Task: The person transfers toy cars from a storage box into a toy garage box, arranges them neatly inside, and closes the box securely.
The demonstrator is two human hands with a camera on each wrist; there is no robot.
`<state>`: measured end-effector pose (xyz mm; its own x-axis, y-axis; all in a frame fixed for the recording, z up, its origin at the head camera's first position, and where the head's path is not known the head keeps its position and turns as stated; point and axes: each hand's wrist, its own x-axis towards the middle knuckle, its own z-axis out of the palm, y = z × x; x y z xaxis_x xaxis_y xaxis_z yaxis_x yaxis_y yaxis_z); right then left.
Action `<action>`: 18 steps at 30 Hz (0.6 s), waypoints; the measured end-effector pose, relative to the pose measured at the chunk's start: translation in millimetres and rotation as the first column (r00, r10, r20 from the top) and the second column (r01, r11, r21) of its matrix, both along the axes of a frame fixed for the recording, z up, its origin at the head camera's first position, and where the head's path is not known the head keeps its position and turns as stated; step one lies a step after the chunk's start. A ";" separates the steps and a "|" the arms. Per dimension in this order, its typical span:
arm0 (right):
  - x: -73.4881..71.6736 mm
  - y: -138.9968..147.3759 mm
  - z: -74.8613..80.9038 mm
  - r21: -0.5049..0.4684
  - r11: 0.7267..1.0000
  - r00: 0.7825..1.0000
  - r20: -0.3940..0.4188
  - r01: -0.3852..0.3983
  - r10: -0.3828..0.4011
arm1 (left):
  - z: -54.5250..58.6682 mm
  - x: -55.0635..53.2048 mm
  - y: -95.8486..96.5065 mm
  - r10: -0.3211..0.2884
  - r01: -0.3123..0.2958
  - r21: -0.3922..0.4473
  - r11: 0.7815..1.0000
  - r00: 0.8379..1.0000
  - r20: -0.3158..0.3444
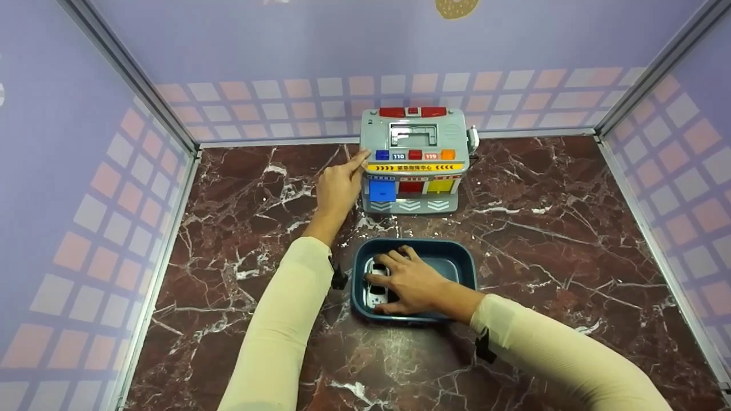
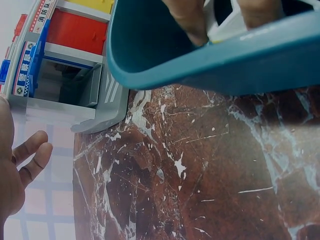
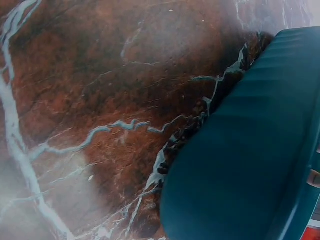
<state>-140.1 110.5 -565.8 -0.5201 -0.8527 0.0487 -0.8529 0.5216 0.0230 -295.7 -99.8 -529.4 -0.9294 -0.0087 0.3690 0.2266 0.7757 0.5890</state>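
A toy emergency station (image 1: 377, 130) in grey plastic stands at the back, with blue, red and yellow doors across its front. Its blue door (image 2: 39, 55) is raised, and a dark compartment shows behind it. My left hand (image 1: 338, 185) is at the station's left side, index finger extended to the edge beside the blue button (image 1: 382, 154). In front of the station sits a dark teal bin (image 1: 468, 257). Inside it, at the left end, my right hand (image 1: 414, 282) grips a white toy car (image 1: 377, 299) with fingers and thumb spread around it. The hand partly covers the car.
The bin stands on a dark red marbled tabletop (image 1: 548, 274) with white veins. Purple panels with pink and white squares enclose the left, back (image 1: 257, 45) and right sides. A white handset-like part (image 1: 473, 138) juts from the station's right side.
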 end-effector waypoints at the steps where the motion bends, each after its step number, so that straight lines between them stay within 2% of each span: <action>1: 0.2 -0.3 -0.2 0.002 1.000 1.000 0.006 0.001 -0.001 | 0.2 0.1 0.3 -0.002 0.002 0.004 1.000 1.000 0.000; 11: -0.4 0.0 -0.7 0.054 0.998 0.997 0.074 0.017 -0.021 | 1.2 -0.5 0.2 -0.001 0.001 -0.004 1.000 1.000 -0.013; 18: -4.5 3.8 0.7 0.010 1.000 0.997 0.074 -0.005 0.005 | 0.8 1.5 -0.4 -0.003 0.002 -0.012 1.000 1.000 -0.013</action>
<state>-144.6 114.4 -565.0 -0.5178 -0.8555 0.0018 -0.8550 0.5174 -0.0348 -294.2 -100.2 -528.6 -0.9245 -0.0019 0.3811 0.2362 0.7821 0.5767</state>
